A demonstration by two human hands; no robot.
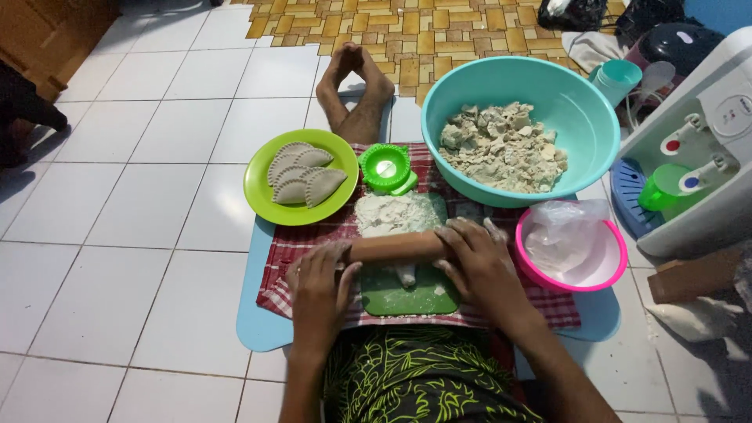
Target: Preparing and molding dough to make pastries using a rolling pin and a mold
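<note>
My left hand (319, 283) and my right hand (478, 258) press down on the two ends of a wooden rolling pin (395, 247). The pin lies across a green cutting board (407, 294). Under it, a small piece of dough (405, 274) shows. Beyond the pin a heap of white flour or flattened dough (392, 213) covers the board's far part. A green round dumpling press (385, 167) lies open behind that.
A lime plate (262, 200) with three folded dumplings sits at left. A teal bowl (583, 117) of crumbly dough stands at the far right, a pink bowl (619, 266) with a plastic bag at right. A checked cloth (290, 251) and blue mat (254, 313) lie underneath. A water dispenser (705, 149) is at right.
</note>
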